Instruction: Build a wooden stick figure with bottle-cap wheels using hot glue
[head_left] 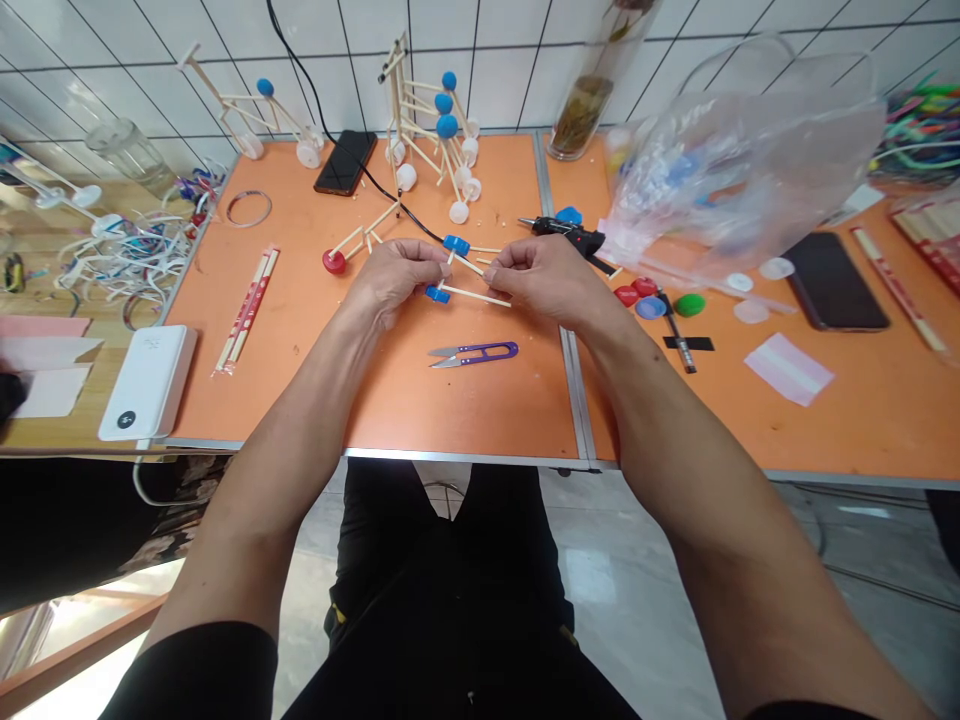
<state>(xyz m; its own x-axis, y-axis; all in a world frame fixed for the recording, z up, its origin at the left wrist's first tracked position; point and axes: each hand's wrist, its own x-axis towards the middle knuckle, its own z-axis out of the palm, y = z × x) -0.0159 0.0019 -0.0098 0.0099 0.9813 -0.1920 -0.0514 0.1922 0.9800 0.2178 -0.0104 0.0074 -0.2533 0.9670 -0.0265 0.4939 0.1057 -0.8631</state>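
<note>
Between my hands is a small frame of wooden sticks [480,296] with blue bottle caps [456,245] as wheels. My left hand [397,275] pinches it at the left, near the caps. With thumb and forefinger, my right hand [541,275] grips the end of one stick. A purple thread snipper [476,353] lies just below them on the orange table. Left of my left hand is another stick piece with a red cap [334,262]. A black glue gun [566,238] rests behind my right hand, partly hidden by it.
Stick models with blue balls [446,125] stand at the back. Around them are a phone [346,162], a glass tube [581,115], a plastic bag [739,170], packaged chopsticks [249,310] and a white power bank [148,382]. A black cable [322,110] crosses the table.
</note>
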